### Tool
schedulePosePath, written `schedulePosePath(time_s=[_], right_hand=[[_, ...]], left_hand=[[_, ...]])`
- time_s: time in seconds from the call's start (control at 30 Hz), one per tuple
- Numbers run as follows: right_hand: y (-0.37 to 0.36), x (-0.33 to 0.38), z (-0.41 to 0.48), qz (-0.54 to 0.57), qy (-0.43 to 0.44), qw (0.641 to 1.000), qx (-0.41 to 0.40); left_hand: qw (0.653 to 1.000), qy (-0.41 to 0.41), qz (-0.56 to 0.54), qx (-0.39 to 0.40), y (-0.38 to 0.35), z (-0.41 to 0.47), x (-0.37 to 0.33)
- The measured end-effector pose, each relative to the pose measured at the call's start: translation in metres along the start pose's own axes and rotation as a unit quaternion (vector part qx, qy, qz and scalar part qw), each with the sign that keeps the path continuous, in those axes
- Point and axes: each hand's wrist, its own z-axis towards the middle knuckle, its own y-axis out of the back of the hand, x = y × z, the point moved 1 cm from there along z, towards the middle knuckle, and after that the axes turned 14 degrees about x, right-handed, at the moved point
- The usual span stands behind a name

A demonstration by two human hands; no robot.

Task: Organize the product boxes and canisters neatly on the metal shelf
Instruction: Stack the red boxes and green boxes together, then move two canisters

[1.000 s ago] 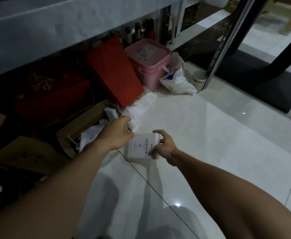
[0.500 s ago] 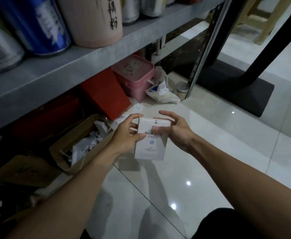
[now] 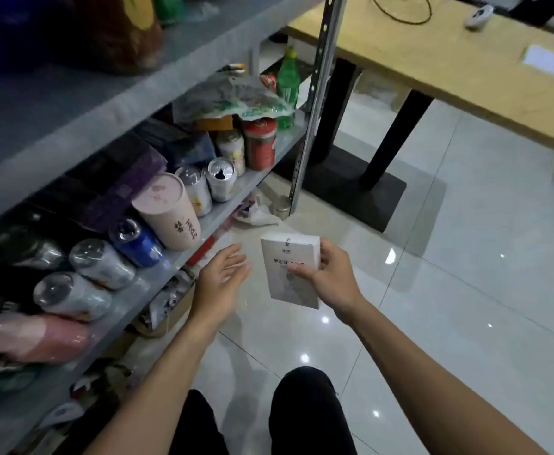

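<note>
Holding the box (image 3: 282, 254) in the head view is the right hand (image 3: 333, 279) alone: thumb across the printed front, fingers curled round the far edge. The box hangs upright over the floor (image 3: 433, 290), just off the front edge of the shelf (image 3: 170, 264) and not yet on it. The left hand (image 3: 220, 279) floats beside it, fingers loose and spread, touching nothing.

The main risk is probably the crowded tier. A pink canister (image 3: 167, 215), a blue can (image 3: 137, 241) and silver cans (image 3: 101, 262) sit right at the front lip. Pushing the box in without first making room could nudge one over the edge. An opened can (image 3: 221, 180) stands further along; whether it holds liquid cannot be told, but a knock might spill it. A one-handed hold on a smooth carton could also slip if the wrist turns quickly, so the free hand would best support it or clear a gap first.

Writing: the box carries a small logo near its top and a line of dark Chinese characters. The thumb covers part of that line, and it is too blurred to read. The canister shows dark brush characters low on its side, also illegible. The can labels are a blur.
</note>
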Motion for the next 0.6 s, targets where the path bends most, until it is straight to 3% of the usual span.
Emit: schedulePosePath(time_s=[0.17, 0.37, 0.6], right_hand=[[-0.004, 0.099, -0.072, -0.019, 0.012, 0.999, -0.036], [-0.028, 0.181, -0.110, -0.036, 0.064, 0.996, 0.056], [-0.082, 0.237, -0.119, -0.069, 0.125, 0.961, 0.236]], left_hand=[[0.998, 0.008, -0.029, -0.053, 0.020, -0.104, -0.089], [0.976, 0.001, -0.035, -0.213, 0.043, -0.202, -0.145], [0.875, 0.003, -0.109, -0.471, 0.051, -0.310, -0.155]])
